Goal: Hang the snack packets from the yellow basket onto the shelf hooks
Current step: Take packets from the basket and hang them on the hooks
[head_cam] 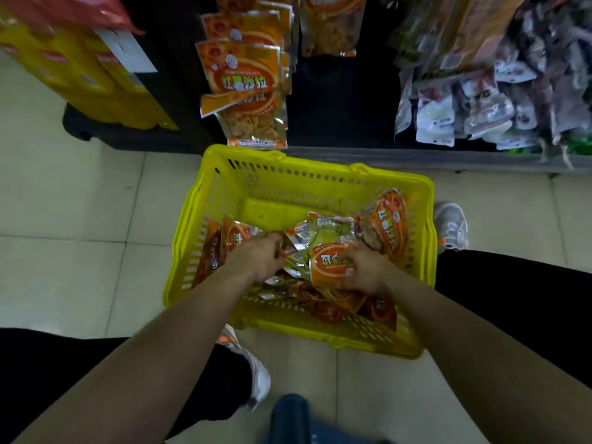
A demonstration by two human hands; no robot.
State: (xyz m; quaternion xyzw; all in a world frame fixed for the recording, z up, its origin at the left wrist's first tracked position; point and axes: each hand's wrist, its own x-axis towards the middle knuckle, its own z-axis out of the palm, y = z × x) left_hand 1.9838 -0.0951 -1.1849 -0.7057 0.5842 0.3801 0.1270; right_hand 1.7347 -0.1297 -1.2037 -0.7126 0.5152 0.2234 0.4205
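Note:
A yellow basket (pixel 288 174) stands on the tiled floor in front of the shelf, holding several orange snack packets (pixel 389 225). Both of my hands are inside it. My left hand (pixel 256 257) is closed on the edge of a packet near the basket's middle. My right hand (pixel 365 267) grips an orange packet (pixel 326 261) from its lower right side. Above the basket, orange snack packets (pixel 243 75) of the same kind hang in a row from a shelf hook.
The dark shelf base (pixel 416 157) runs right behind the basket. White and dark packets (pixel 464 113) hang at the right. Yellow boxes (pixel 96 81) stand at the left. My shoes (pixel 451 229) flank the basket on the tiles.

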